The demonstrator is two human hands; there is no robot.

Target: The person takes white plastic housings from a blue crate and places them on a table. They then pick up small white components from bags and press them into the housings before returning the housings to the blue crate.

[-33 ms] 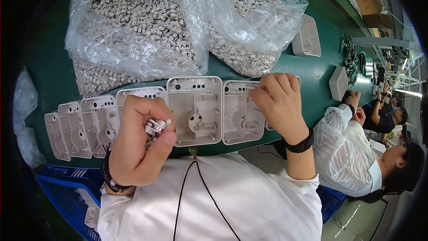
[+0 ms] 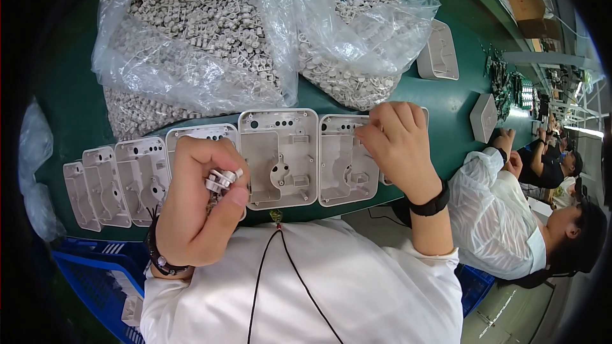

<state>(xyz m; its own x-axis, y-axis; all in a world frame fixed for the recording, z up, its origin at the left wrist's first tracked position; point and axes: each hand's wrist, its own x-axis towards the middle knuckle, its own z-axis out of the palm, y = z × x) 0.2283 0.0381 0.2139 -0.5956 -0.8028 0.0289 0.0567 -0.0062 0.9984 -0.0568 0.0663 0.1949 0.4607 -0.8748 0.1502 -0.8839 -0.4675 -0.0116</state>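
My left hand is closed around several small light-grey plastic parts, which poke out between thumb and curled fingers. It hovers over a housing and partly covers it. My right hand bends down at the upper right corner of another light-grey housing, thumb and fingertips drawn together. Whatever those fingertips pinch, if anything, is hidden. Between my hands lies a housing with its open side up, showing ribs, posts and round holes. More such housings continue the row to the left.
Two large clear plastic bags, left and right, full of small grey parts, lie behind the row on the green table. Two more housings stand farther right, one upright. A blue crate is at lower left; a co-worker sits at right.
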